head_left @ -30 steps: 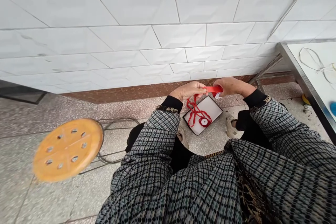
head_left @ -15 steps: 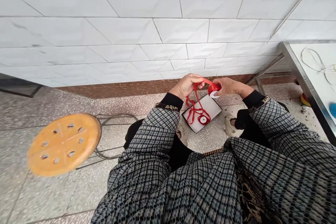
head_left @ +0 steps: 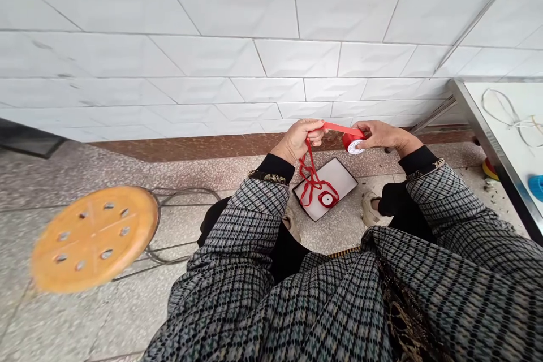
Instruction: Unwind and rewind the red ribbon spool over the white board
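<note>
My left hand point(head_left: 304, 137) is closed on the end of a wide red ribbon point(head_left: 337, 127), which stretches taut to a ribbon roll point(head_left: 353, 142) with a white label. Fingers wrapped round it, my right hand point(head_left: 378, 137) grips that roll at the same height. A narrow dark-red ribbon point(head_left: 309, 172) hangs in loose loops from beneath my left hand. It runs down to a small spool point(head_left: 327, 199) with a white centre. The spool lies in a shallow white box point(head_left: 341, 181) with dark edges, on the floor between my feet.
An orange round stool point(head_left: 94, 237) with holes stands at the left, its thin metal legs behind it. A metal-edged white table point(head_left: 509, 107) at the right bears a white cable point(head_left: 507, 113) and a blue object point(head_left: 536, 185). A tiled wall point(head_left: 254, 5) rises in front.
My right hand has moved a little to the right with the roll, so the stretch of wide ribbon between my hands is longer. The view has shifted slightly.
</note>
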Tool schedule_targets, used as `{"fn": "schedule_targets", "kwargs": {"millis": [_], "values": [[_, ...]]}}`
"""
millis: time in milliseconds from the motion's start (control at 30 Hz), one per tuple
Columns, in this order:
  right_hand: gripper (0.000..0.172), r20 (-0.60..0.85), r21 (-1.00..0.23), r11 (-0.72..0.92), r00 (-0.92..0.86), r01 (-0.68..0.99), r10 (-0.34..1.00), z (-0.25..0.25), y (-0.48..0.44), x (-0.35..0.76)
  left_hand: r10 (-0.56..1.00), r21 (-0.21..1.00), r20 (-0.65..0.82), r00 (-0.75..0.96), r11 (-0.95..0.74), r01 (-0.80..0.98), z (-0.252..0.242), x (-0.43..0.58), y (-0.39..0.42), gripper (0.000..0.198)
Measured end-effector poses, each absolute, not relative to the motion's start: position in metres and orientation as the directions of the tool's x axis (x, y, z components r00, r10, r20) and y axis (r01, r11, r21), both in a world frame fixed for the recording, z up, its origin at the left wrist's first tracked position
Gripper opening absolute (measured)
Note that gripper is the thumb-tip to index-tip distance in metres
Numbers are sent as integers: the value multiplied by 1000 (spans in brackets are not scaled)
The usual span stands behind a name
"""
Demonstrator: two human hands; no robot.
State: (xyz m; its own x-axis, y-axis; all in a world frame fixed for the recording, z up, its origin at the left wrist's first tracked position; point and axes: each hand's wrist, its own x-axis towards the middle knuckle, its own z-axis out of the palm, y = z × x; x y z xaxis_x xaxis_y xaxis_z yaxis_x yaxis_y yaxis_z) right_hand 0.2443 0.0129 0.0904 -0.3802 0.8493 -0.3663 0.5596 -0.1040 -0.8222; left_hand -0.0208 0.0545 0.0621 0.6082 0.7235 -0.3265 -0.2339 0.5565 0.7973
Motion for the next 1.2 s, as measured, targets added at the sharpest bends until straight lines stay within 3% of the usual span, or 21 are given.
{"fn": "schedule_targets", "kwargs": {"millis": [167, 400, 567, 733, 933, 1200], "values": [[40, -387, -692, -26, -340, 722, 857, 77, 14, 230, 770, 750, -314, 555, 560, -352, 67, -14, 54, 40], [37, -306, -646, 30, -295, 763, 905, 58, 6, 198, 807, 721, -401, 434, 570, -394, 75, -11, 58, 33], [39, -337, -736, -123, -203, 665, 919, 51, 5, 199, 804, 738, -335, 492, 548, -394, 74, -18, 58, 39], [44, -385, -827, -241, -199, 508, 901, 49, 10, 210, 767, 792, -301, 567, 532, -299, 70, -25, 56, 31], [44, -337, -901, -223, -278, 372, 899, 63, 13, 224, 764, 778, -374, 525, 567, -271, 72, -27, 55, 32], [47, -378, -854, -144, -405, 500, 833, 62, 9, 219, 789, 734, -365, 494, 571, -369, 72, -24, 58, 38]]}}
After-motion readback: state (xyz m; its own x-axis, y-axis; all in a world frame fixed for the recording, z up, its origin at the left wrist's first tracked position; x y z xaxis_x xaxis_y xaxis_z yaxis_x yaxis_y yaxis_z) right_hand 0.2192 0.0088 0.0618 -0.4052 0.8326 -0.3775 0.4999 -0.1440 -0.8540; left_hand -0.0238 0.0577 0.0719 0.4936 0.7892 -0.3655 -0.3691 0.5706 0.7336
